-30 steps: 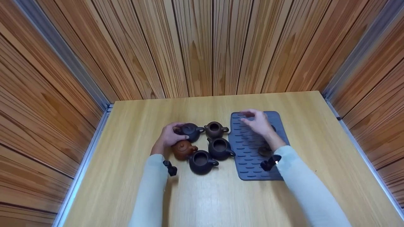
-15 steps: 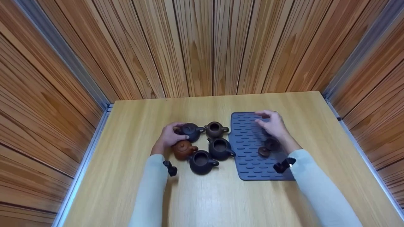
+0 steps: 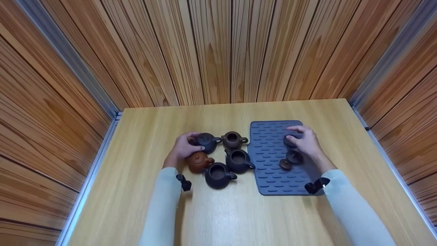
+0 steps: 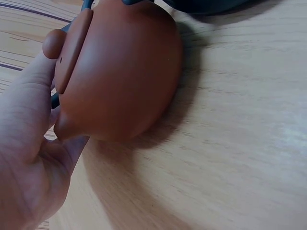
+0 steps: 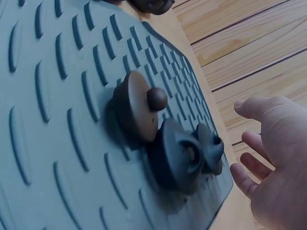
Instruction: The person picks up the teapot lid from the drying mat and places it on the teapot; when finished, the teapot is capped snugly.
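Observation:
My left hand (image 3: 186,147) grips a dark lidded teapot (image 3: 209,145), thumb on the near side and fingers at the back. Just in front of that hand stands a reddish-brown lidded teapot (image 3: 197,162), which fills much of the left wrist view. Over the grey mat (image 3: 268,184), my right hand (image 3: 307,141) hovers with thumb and fingers spread around the farthest dark lid (image 3: 290,141). In the right wrist view its fingers are parted, with a gap to the lids. Nearer on the mat lie another dark lid (image 5: 172,158) and a small brown lid (image 5: 136,108).
Three lidless teapots stand between the hands: a small brown one (image 3: 233,140), a dark one (image 3: 239,161) beside the mat's left edge, and a dark one (image 3: 217,176) nearest the front. Wooden walls (image 3: 218,51) enclose the table at the back and sides.
My right hand has moved right across the mat and slightly nearer, arriving over the farthest lid and uncovering the two nearer lids. My left hand stays on the dark teapot.

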A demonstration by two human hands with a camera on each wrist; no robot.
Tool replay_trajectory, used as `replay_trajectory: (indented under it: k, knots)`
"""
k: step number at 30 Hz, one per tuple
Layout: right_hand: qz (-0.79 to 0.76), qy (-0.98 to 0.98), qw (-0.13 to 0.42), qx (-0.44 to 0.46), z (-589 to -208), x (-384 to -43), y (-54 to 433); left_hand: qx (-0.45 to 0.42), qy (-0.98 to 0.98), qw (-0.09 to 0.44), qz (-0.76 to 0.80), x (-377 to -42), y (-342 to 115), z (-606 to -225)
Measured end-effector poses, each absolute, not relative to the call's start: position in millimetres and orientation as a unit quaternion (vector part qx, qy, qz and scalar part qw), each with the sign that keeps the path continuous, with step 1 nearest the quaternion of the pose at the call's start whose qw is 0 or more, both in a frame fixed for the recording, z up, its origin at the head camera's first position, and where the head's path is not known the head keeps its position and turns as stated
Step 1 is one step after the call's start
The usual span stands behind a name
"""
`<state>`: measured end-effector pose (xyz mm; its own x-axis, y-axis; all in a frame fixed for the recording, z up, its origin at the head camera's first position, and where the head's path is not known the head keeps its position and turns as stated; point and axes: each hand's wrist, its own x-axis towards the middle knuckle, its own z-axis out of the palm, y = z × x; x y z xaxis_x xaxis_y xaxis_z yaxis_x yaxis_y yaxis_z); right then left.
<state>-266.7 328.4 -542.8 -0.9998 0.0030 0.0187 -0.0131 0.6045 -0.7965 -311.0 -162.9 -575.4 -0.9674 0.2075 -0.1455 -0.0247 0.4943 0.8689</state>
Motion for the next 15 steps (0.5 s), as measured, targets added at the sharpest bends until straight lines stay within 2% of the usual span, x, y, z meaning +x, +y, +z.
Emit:
replay_trajectory:
  k: [5, 12, 15]
  knots:
    - [0.448, -0.894, 0.016, -0.005, -555.1, -265.4, 333.7, 0.044, 0.854, 0.120, 0.504, -311.4, -164.8, -576.4]
    - [0.440, -0.897, 0.036, -0.023, -569.7, -263.2, 336.6, 0.070, 0.844, 0.107, 0.521, -355.8, -184.1, -649.0]
    - [0.436, -0.899, 0.042, -0.026, -572.5, -264.2, 337.9, 0.074, 0.845, 0.102, 0.520, -350.4, -182.6, -641.2]
